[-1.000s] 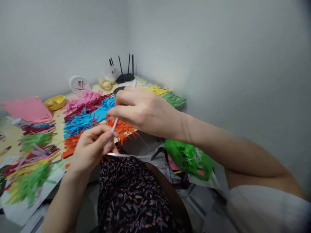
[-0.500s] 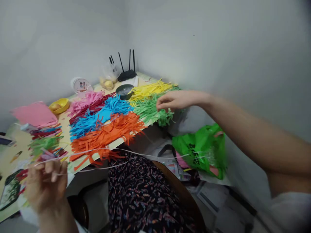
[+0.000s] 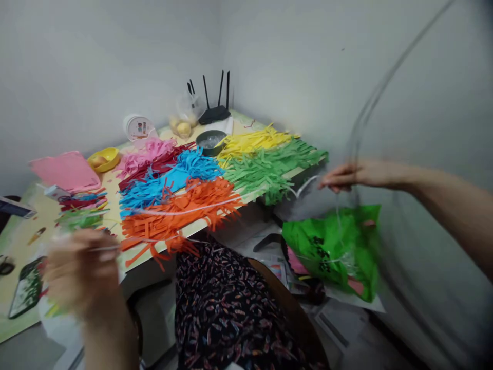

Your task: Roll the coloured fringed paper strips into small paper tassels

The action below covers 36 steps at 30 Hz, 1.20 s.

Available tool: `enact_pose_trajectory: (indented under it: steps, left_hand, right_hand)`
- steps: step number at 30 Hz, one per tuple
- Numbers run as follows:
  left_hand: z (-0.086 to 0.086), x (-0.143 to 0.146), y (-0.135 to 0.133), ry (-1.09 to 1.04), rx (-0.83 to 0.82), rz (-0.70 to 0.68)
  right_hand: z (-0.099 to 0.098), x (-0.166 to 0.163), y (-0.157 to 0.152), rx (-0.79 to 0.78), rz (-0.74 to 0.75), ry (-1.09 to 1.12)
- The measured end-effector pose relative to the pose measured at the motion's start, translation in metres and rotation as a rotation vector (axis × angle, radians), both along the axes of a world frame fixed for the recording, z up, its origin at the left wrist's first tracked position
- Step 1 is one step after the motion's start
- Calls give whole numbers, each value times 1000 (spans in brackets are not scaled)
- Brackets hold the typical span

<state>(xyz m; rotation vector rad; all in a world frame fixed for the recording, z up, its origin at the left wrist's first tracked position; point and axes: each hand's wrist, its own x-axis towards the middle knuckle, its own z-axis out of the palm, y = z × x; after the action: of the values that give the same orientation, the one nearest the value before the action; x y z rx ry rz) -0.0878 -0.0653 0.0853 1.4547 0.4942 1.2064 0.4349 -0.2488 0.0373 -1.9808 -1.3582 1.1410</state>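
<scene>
ribbon (image 3: 185,211), white and thin, passes over the orange fringe (image 3: 208,190). left of the orange fringe, the left hand (image 3: 82,275) is blurred, curled about one strand. well right of the orange fringe, the right hand (image 3: 341,176) has a white length at its fingertips; whether pinched, i cannot tell. blue fringe (image 3: 173,177) lies behind the orange fringe.

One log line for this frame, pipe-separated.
left hand: blurred, white string at fingers | right hand: near green bag, white string by fingertips | orange fringe: on table
</scene>
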Motion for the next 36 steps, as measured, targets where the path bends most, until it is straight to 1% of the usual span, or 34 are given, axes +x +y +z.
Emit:
enact_pose_trajectory:
  steps: [1, 2, 3, 4, 5, 6, 7, 8, 9, 10, 12, 13, 15, 17, 18, 19, 20, 22, 23, 24, 25, 27, 28, 29, 30, 31, 33, 35, 36]
  left_hand:
    - [-6, 32, -3, 107, 78, -144]
    - [-9, 61, -6, 241, 122, -301]
    - [-9, 86, -10, 357, 170, -432]
    - [-6, 106, -14, 520, 278, -518]
    - [-1, 121, -17, 582, 348, -473]
    - [5, 132, -19, 578, 390, -379]
    - [11, 140, -19, 533, 403, -288]
    - [16, 145, -18, 455, 379, -221]
    - [19, 147, -14, 389, 330, -222]
    - [21, 147, -8, 356, 268, -274]
    - [18, 141, 6, 358, 148, -381]
    - [15, 135, 14, 372, 111, -393]
    - [8, 124, 27, 394, 113, -329]
    - [-1, 117, 35, 373, 156, -217]
    - [-5, 117, 37, 348, 151, -194]
    - [-9, 118, 38, 319, 114, -207]
    - [-13, 121, 39, 299, 48, -259]
    - [-23, 129, 41, 292, -123, -407]
    - [-28, 133, 43, 296, -197, -454]
    - [-34, 135, 45, 297, -252, -458]
    - [-39, 137, 48, 290, -291, -431]
    - [-50, 135, 55, 263, -329, -356]
    - [-55, 133, 58, 266, -340, -336]
    - [-59, 129, 61, 275, -350, -323]
    - [-63, 126, 63, 288, -359, -317]
    - [-66, 122, 65, 304, -365, -313]
    - [-70, 116, 66, 333, -374, -291]
    - [-73, 111, 66, 348, -373, -268]
    - [-74, 109, 65, 352, -371, -259]
  right_hand:
    - [25, -3, 8, 73, -1, -46]
    - [50, -16, 18, 218, 32, -189]
    - [72, -38, 30, 350, 77, -348]
    - [91, -67, 42, 454, 132, -493]
    - [105, -99, 54, 572, 164, -619]
    - [116, -131, 66, 661, 202, -714]
    - [123, -160, 77, 689, 269, -795]
    - [128, -184, 87, 696, 329, -854]
    - [130, -203, 96, 707, 364, -874]
    - [132, -214, 104, 703, 403, -872]
    - [133, -220, 116, 694, 473, -813]
    - [133, -217, 122, 686, 509, -767]
    - [131, -208, 130, 655, 570, -667]
    - [125, -203, 138, 604, 607, -585]
    - [121, -203, 142, 576, 619, -557]
    - [117, -205, 146, 550, 628, -535]
    - [113, -208, 150, 530, 627, -521]
    - [104, -212, 159, 509, 607, -495]
    - [99, -210, 165, 498, 607, -459]
    - [94, -204, 173, 472, 620, -398]
    - [86, -195, 182, 429, 635, -318]
    - [65, -169, 205, 291, 614, -190]
    - [50, -153, 219, 228, 528, -203]
    - [34, -138, 232, 162, 379, -326]
    - [17, -125, 244, 53, 239, -513]
    - [-1, -115, 256, -4, 188, -594]
    - [-34, -103, 273, -77, 133, -696]
    - [-59, -100, 284, -109, 113, -742]
    - [-68, -100, 288, -121, 105, -761]
